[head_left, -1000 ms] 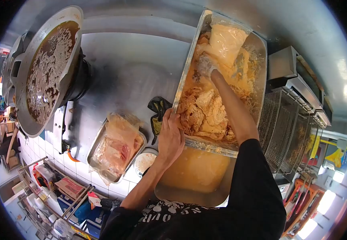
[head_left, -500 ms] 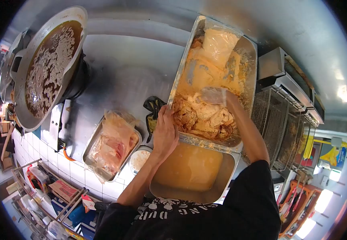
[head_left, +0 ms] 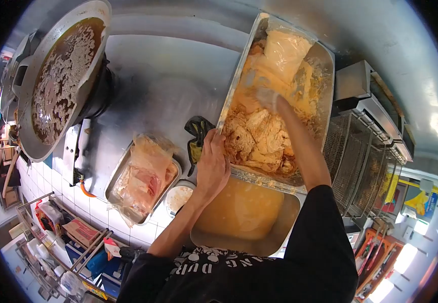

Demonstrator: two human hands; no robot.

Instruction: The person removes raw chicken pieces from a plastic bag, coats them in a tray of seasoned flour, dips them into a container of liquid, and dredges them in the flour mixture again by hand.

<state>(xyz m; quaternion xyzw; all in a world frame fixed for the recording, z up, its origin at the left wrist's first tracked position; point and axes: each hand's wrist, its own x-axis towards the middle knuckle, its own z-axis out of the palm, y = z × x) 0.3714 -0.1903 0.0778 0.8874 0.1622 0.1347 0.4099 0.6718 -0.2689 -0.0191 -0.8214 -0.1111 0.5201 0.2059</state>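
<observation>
Clearly, the coated meat (head_left: 259,134) lies at the near end of your large tray (head_left: 240,70), just beyond the tub (head_left: 293,214) of yellow liquid (head_left: 241,207). Your left hand (head_left: 214,164) touches the tray's left rim, fingers close together; whether they pinch it, you can't tell. Your right hand (head_left: 268,99) is over the flour (head_left: 257,73), its fingers too blurred to read. A hard sweep toward you could spill flour into the liquid; a loose left hold could let the tray slide.

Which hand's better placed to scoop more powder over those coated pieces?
Probably the right hand: it looks gloved and is inside the tray, at the powder beside the coated pieces. The left hand is bare, at the tray's edge.
</observation>
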